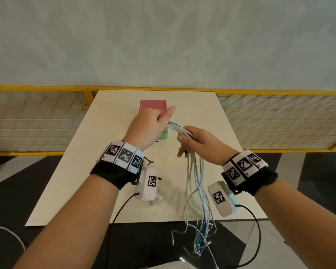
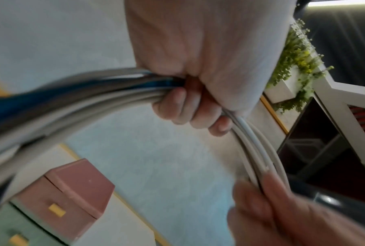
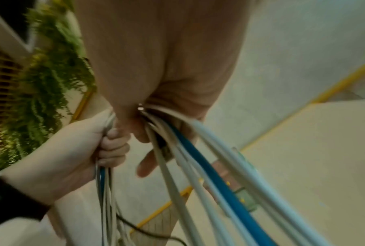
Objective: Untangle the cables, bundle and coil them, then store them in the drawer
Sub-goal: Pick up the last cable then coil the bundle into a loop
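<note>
A bundle of white cables with one blue cable [image 1: 176,128] spans between my two hands above the cream table [image 1: 85,171]. My left hand [image 1: 159,121] grips one end in a fist, its fingers [image 2: 185,106] curled round the strands. My right hand [image 1: 184,144] holds the bundle close by, and the long loose ends [image 1: 196,187] hang from it past the table's near edge. The right wrist view shows the blue cable [image 3: 215,179] and white ones streaming out of my right palm. A small drawer box [image 1: 153,105], pink on top and green below, stands behind my left hand; its drawers [image 2: 57,209] look shut.
A thin black cable end [image 1: 149,162] lies on the table under my left wrist. A yellow mesh railing [image 1: 279,121] runs behind the table. Dark floor [image 1: 144,245] lies below the near edge. Green plants [image 2: 297,66] hang off to the side.
</note>
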A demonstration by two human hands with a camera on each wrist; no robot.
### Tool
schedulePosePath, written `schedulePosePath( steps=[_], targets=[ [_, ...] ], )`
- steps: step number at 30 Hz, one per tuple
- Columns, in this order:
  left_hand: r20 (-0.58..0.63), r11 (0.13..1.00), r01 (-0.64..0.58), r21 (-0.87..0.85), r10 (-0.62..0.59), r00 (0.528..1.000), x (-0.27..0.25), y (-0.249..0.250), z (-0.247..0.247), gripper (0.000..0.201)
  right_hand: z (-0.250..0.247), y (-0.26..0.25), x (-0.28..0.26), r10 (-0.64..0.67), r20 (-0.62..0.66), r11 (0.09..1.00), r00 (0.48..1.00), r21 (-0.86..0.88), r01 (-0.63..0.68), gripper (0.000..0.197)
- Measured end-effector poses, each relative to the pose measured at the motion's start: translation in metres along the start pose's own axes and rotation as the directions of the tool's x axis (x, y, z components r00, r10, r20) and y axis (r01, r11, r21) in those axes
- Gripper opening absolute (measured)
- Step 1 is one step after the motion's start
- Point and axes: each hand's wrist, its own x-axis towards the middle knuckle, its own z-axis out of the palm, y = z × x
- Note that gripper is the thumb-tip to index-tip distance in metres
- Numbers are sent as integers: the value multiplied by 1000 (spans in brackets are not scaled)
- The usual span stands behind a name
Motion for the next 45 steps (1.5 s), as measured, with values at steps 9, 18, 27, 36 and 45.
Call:
schedulePosePath(
  steps=[9,18,27,36,45],
  targets=[
    [-22,965,-110,240,118,993,-3,-5,-24,60,11,4,18,15,37,583,999,-812,21,29],
    [-43,997,-38,73,42,998,2,-25,-38,59,0,0,28,60,-3,631,998,-775,-40,23],
    [530,984,144,-102,-68,845,5,-12,-22,63,2,-31,42,-91,56,473,994,-876,92,19],
    [445,994,-98,48,67,893,3,-27,-30,35,-15,-14,34,134,226,843,965,-537,8,15],
    [563,982,-10,189,-100,821,11,-21,-34,31,-6,-5,48,89,211,472,973,-869,145,23]
  ],
)
